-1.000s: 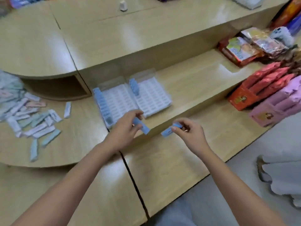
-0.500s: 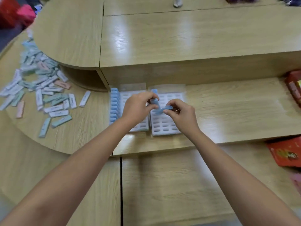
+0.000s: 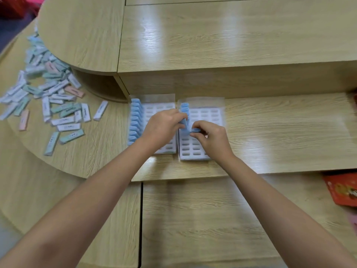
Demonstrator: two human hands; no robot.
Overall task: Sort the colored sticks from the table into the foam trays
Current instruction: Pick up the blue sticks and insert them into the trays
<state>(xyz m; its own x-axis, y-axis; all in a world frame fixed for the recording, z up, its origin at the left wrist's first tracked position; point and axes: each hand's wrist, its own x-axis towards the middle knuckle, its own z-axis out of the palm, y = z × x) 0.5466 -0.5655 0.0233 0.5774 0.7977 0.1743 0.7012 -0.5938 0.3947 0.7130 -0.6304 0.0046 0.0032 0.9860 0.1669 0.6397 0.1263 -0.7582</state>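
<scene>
Fingers (image 3: 178,118) of left hand (image 3: 162,126) and right hand (image 3: 210,136) each pinch one blue stick (image 3: 195,130) over two foam trays (image 3: 193,150).

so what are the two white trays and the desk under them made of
White trays: probably soft foam, matte, with rows of punched oval slots; a clear glossy film, seemingly plastic, sticks out at their far edge. Desk: wood-grain laminate or veneer by its look, semi-gloss, as pale light streaks reflect off it; solid wood can't be ruled out.
</scene>
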